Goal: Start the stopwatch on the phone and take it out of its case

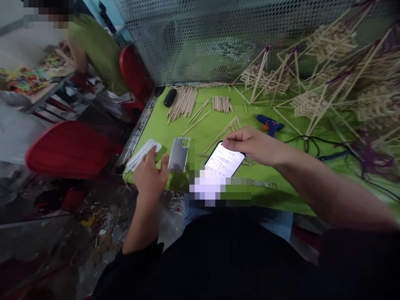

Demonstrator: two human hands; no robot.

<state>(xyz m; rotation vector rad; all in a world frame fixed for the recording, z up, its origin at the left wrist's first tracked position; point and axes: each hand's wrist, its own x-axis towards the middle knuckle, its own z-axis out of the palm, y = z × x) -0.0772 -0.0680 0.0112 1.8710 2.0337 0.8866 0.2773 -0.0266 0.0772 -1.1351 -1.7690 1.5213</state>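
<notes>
My left hand (150, 173) rests at the near left edge of the green table (215, 125), its fingers closed on a folded white face mask (143, 153). Beside it lies a grey phone (179, 154), back side up. My right hand (254, 146) hovers over a second phone (225, 160) with a lit screen, fingers curled and touching its top edge. Thin wooden sticks (183, 102) lie in piles further back.
A blue glue gun (269, 123) with a black cable (315, 143) lies right of centre. Stick lattice frames (331, 75) fill the right side. A perforated metal screen (200, 37) backs the table. Red chairs (68, 148) and another person (93, 50) are at left.
</notes>
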